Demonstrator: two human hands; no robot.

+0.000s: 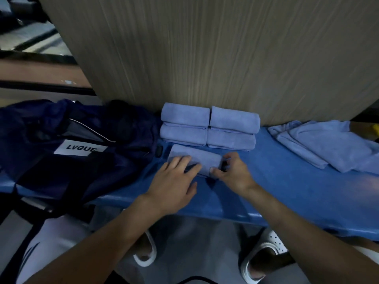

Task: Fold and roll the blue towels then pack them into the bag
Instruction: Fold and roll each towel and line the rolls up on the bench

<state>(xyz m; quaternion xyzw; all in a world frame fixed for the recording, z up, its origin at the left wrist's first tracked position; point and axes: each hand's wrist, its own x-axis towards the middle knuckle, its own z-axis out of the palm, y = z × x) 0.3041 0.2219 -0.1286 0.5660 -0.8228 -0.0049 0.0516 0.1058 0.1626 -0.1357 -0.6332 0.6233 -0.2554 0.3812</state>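
Observation:
A rolled light-blue towel (202,159) lies on the blue bench in front of me. My left hand (176,181) rests flat on its left half, fingers spread. My right hand (231,171) grips the roll's right end, thumb at the front and fingers curled over the end. Behind it, several rolled blue towels (209,126) sit stacked in two columns against the wooden wall. A dark navy bag (71,140) with a white "LVQUE" label lies open on the bench to the left. Loose unfolded blue towels (326,146) are piled at the right.
The blue bench (276,181) runs left to right, its front edge close to my legs. A wood-grain wall panel (205,58) rises directly behind the towels. My feet in white slippers (264,257) stand on the floor below the bench.

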